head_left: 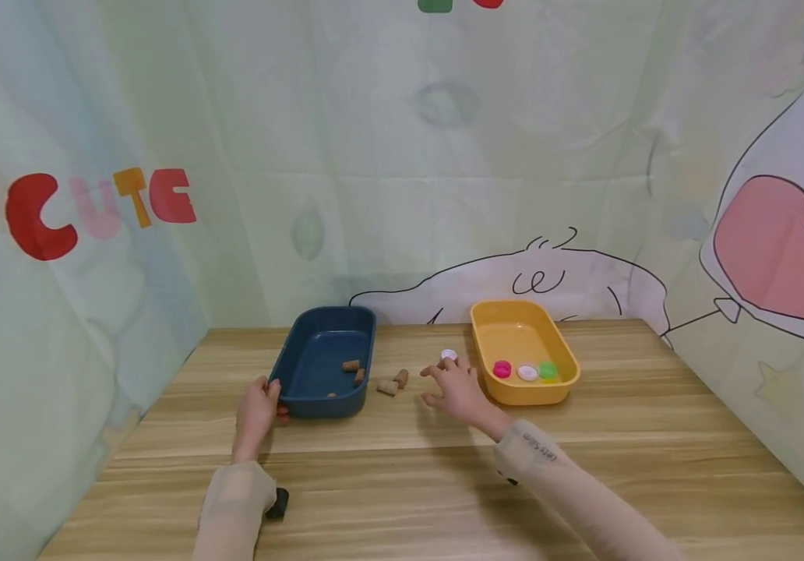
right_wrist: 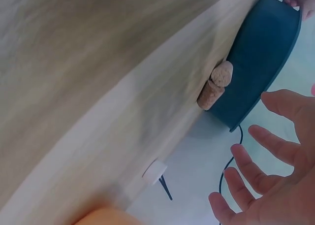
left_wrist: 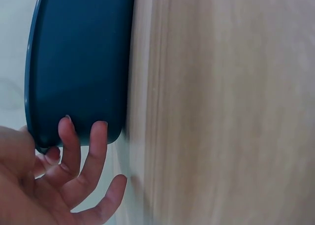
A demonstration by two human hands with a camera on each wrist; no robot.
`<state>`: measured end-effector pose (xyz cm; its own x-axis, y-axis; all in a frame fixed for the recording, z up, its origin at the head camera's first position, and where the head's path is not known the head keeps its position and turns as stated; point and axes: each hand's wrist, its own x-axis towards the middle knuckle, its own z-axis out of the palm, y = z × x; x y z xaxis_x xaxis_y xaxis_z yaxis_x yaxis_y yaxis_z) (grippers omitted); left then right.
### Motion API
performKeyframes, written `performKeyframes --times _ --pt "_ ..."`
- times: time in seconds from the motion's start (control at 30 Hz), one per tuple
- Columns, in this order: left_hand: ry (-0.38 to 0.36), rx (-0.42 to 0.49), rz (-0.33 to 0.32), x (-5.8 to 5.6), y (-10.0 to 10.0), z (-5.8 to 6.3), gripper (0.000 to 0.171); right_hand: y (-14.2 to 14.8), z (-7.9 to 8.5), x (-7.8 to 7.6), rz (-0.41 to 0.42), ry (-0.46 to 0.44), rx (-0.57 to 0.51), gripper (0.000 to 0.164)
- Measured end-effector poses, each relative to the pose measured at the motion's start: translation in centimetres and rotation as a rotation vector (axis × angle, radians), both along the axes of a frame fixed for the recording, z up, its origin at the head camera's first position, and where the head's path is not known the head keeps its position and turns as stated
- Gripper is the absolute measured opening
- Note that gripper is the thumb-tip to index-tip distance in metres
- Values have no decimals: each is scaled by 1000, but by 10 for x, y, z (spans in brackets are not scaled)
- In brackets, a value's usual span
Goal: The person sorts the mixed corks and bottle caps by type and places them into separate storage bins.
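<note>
My left hand point(head_left: 256, 414) grips the near left corner of a dark blue bin point(head_left: 325, 407), thumb over the rim and fingers against the outer wall, as the left wrist view shows too. Inside this bin lie a few corks point(head_left: 350, 365). Two more corks point(right_wrist: 210, 93) lie on the table just right of it, touching each other. Above the table, between the two bins, my right hand point(head_left: 460, 392) is held with fingers spread and holds nothing. A white bottle cap point(head_left: 449, 355) lies just beyond its fingers; the right wrist view shows that cap point(right_wrist: 154, 171) apart from the hand.
A yellow bin point(head_left: 524, 394) stands to the right, holding a pink cap point(head_left: 502, 368), a white cap point(head_left: 527, 372), a green cap point(head_left: 548, 369) and something yellow. Behind the wooden table point(head_left: 374, 483) hangs a printed cloth point(head_left: 388, 195), which also runs along both sides.
</note>
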<state>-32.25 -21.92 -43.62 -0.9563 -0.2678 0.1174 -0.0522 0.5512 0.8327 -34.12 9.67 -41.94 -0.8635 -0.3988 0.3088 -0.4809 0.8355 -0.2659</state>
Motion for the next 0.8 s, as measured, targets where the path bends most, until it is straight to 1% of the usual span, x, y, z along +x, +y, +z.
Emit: performKeyframes --times 0.1,0.27,0.47,0.63,0.8 --pt "-1 8 -2 0 0 0 26 -3 -2 0 5 -10 -8 32" --pt "-13 16 -3 0 0 0 25 -10 -5 0 -2 -61 7 33" --pt "-10 5 0 0 0 0 25 -20 -5 -1 12 -110 22 35" --pt "-4 -8 0 1 0 1 25 -26 -9 -4 0 -114 34 35" --pt "23 -45 7 1 1 0 26 -30 -12 -6 17 -117 21 31"
